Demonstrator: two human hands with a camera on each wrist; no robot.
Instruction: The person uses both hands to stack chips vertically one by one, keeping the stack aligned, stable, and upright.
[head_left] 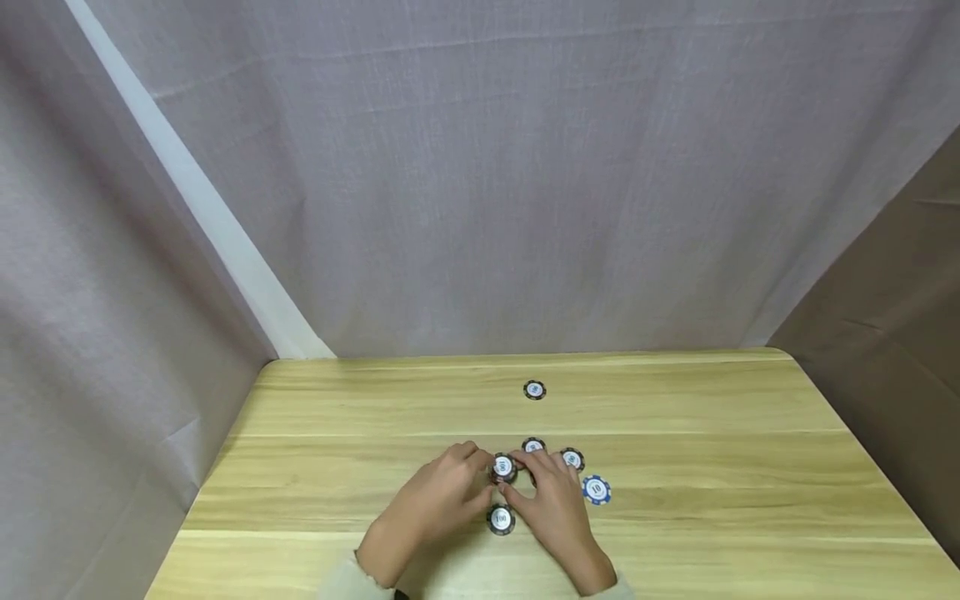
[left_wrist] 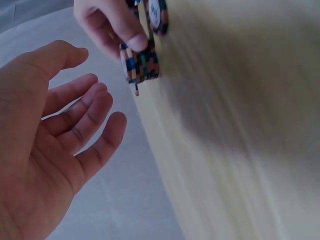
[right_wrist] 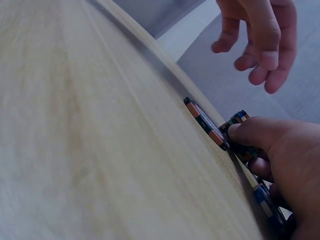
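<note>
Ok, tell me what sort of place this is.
Probably a small curtained-off workspace, perhaps set up for filming: greyish fabric hangs behind and to the left of a wood-grain tabletop, which has poker chips on it.

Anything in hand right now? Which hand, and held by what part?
Right hand: holds the chip stack by its side edges. Left hand: holds nothing, fingers apart from the stack.

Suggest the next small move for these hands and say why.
Perhaps the left hand should nudge the jutting chip inward: the left wrist view shows it sticking out of the stack that the right hand grips, while the left hand, fingers relaxed, holds nothing.
</note>
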